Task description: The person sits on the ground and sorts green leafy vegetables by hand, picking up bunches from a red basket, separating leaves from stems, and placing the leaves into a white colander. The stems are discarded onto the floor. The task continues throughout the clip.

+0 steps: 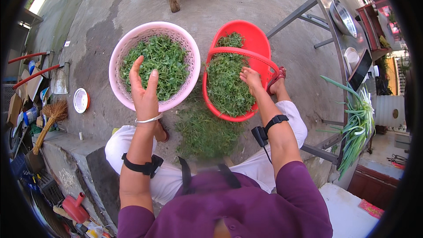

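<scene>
pink round plastic basket (194, 68), left: left hand (145, 99) spread above its leafy green stems (163, 53). red oval plastic basket (257, 44), right: right hand (252, 79) at tangled green sprigs (224, 81), grip unclear; i advise light pinches.

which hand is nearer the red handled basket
Right: the right hand is over the red handled basket, by its greens; the left hand is farther left, over the pink perforated basket.

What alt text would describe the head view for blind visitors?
A person's open left hand is over a pink basket of leafy greens, while the right hand is at the greens in a red handled basket. More greens lie on the ground.
</scene>
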Demonstrator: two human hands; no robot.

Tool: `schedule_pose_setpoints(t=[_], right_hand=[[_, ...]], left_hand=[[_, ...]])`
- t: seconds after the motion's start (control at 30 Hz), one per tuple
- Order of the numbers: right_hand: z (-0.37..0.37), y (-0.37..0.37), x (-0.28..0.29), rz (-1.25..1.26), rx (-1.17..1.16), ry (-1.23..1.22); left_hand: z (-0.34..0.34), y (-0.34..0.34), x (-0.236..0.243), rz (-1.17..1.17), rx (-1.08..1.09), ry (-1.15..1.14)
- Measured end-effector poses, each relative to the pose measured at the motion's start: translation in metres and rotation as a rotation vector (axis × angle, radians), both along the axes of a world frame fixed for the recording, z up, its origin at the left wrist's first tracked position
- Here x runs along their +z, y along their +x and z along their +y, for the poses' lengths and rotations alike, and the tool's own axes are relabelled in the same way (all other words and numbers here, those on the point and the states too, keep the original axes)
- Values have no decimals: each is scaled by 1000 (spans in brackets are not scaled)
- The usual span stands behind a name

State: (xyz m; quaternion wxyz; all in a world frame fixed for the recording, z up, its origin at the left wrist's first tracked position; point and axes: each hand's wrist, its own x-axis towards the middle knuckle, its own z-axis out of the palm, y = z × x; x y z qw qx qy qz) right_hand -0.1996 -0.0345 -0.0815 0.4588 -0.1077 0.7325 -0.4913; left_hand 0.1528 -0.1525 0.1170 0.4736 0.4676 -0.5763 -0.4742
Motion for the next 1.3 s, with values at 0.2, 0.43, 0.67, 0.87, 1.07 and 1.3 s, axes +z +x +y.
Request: schedule_pose_setpoints(t=[0.2,0.43,0.67,0.87,1.07,1.3], right_hand=[[-28,3,-36,230,70,97],[9,36,31,805,123,-295],[48,68,101,292,-5,-288],[58,78,123,296,20,-276],[65,65,135,119,-86,-412],[80,65,165,-373,-210,-595]], left_hand=[[9,-9,2,19,-73,82],[17,-14,-2,81,-168,36],[35,-18,-14,91,-394,159],[48,-28,-31,142,-490,237],[52,-24,-37,55,-537,188],[51,-23,-38,52,-564,165]])
